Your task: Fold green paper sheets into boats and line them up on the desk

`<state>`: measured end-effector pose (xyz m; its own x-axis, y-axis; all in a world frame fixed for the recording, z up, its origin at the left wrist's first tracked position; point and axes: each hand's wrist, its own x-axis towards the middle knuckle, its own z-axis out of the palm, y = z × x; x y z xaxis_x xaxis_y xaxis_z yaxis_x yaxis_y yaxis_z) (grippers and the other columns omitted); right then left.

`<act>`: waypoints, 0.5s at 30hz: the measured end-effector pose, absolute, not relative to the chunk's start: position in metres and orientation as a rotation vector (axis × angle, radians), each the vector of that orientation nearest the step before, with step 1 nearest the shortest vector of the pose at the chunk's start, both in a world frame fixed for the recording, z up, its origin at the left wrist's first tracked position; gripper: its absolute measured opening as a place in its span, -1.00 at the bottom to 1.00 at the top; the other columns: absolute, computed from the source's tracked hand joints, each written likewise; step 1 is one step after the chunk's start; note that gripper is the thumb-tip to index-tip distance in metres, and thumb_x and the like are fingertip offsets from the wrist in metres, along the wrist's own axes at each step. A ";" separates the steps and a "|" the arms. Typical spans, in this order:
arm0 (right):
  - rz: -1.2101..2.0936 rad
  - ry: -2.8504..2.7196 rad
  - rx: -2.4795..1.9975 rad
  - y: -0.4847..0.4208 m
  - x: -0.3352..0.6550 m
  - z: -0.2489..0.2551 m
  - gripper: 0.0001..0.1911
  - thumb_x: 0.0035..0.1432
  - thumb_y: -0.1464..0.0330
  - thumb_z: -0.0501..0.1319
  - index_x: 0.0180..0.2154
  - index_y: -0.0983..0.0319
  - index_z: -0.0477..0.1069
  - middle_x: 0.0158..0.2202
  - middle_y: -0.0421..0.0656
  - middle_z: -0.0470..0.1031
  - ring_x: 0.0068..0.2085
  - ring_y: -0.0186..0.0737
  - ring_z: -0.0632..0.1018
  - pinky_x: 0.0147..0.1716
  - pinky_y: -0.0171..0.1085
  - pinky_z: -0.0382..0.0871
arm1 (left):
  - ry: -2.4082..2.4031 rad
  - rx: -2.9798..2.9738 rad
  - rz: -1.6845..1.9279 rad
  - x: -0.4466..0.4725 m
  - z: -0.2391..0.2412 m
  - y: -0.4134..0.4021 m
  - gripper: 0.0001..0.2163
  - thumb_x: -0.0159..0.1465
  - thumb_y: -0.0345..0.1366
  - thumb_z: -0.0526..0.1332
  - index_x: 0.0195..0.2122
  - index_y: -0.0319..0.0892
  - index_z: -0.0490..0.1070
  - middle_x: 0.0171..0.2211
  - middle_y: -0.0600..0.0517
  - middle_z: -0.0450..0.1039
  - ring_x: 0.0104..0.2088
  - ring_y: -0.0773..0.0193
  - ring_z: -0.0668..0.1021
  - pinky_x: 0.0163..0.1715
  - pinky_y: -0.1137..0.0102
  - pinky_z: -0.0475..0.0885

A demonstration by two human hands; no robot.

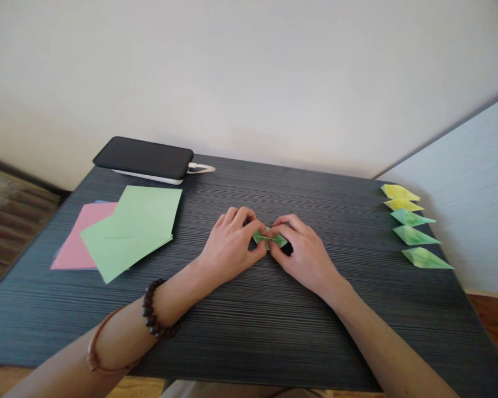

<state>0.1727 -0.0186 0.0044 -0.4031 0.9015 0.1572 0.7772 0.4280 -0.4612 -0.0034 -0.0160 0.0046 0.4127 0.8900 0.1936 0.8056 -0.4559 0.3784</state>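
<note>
Dark table (269, 331), a left hand (232, 246) and a right hand (309, 254) pinching a small green paper (279, 240).
Paper sheets (133, 221) lie at the left of the frame, 5 folded papers (413, 217) at the right. The small green paper sits in the middle; it looks folded, but the hands hide part.

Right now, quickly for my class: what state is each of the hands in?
Left hand: closed, pinching the small folded green paper.
Right hand: closed, pinching the same paper from the other side.
</note>
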 end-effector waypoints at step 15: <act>0.489 -2.277 -1.383 -0.019 0.175 0.005 -0.87 0.15 0.43 0.13 -0.25 0.19 0.42 -0.18 -0.12 0.40 -0.19 -0.19 0.46 -0.16 -0.17 0.36 | 1.214 2.394 0.662 -0.019 0.008 -0.008 -0.87 0.22 -0.34 0.14 -0.22 -0.12 0.42 -0.16 0.03 0.43 -0.17 0.20 0.42 -0.10 0.26 0.36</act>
